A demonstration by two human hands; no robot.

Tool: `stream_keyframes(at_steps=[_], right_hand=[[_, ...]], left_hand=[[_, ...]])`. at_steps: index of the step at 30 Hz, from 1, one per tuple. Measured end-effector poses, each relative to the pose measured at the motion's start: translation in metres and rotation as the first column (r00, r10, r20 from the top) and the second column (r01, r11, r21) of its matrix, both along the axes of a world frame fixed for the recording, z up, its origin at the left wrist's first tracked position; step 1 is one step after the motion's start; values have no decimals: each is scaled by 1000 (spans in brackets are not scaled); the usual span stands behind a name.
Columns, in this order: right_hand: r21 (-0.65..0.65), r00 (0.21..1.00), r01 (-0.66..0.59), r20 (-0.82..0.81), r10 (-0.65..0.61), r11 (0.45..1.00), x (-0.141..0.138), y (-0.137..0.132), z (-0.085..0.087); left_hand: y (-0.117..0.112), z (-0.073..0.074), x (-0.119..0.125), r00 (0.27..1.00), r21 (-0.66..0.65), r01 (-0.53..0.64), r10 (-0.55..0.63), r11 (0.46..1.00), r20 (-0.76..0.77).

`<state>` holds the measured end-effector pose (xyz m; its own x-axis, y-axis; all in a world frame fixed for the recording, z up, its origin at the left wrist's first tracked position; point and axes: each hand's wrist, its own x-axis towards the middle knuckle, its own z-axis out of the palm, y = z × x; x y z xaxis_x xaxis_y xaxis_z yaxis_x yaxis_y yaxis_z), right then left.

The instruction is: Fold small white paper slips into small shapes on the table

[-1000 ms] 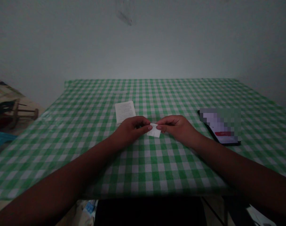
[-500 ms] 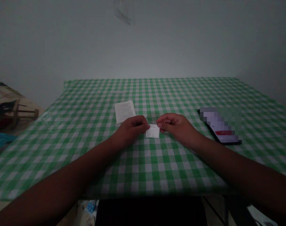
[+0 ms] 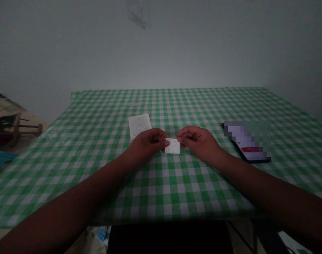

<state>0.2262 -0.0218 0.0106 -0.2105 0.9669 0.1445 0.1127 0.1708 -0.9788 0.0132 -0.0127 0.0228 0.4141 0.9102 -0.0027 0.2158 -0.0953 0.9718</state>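
Facing a broad, plain grey wall [image 3: 203,49], with a wide green-and-white checked tablecloth [image 3: 182,197] spread out in front of it. Off to the left, beyond the cloth's edge, a low brown wooden frame [image 3: 17,130], too dim to name for certain. Holding left hand [image 3: 149,141] and right hand [image 3: 199,141] close together over the middle of the cloth. Well to the right of these, lying flat, a black-edged rectangular phone [image 3: 245,144], partly pixelated. Just beyond the left hand and partly hidden by it, a flat white stack of printed paper [image 3: 139,124]. Smallest of all, between both hands, a little white rectangular slip of printed paper [image 3: 173,147]. Pinching its left edge between left thumb and fingers; meeting its upper right corner with right thumb and fingertips, the other fingers loosely curled. Cannot tell how firmly, nor whether touching the cloth or just above it. Judging by looks, very light, thin, easily creased, hardly slippery, apt to tear under a sharp pull. Best taken by opposite edges or corners, with a gentle fingertip pinch.
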Motion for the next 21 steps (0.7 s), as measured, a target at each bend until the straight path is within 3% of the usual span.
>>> stream_keyframes(at_steps=[3, 6, 8, 12, 16, 21], right_hand=[[160, 981, -56, 195, 24, 986, 2, -2, 0], [299, 896, -162, 444, 13, 941, 3, -2, 0], [331, 828, -238, 561, 12, 913, 3, -1, -1], [359, 719, -355, 695, 7, 863, 2, 3, -4], [371, 631, -450, 776, -5, 812, 5, 6, -6], [355, 601, -474, 799, 2, 806, 9, 6, -6]], left_hand=[[-1, 0, -1, 996, 100, 10, -2, 995, -89], [-2, -5, -1, 943, 267, 90, 4, 959, -332], [-1, -11, 0, 884, 374, 176, 21, 911, -466], [2, -19, 0, 808, 525, 317, 64, 790, -585], [2, -17, 0, 747, 534, 394, 77, 748, -660], [3, -11, -4, 681, 488, 500, 24, 715, -732]])
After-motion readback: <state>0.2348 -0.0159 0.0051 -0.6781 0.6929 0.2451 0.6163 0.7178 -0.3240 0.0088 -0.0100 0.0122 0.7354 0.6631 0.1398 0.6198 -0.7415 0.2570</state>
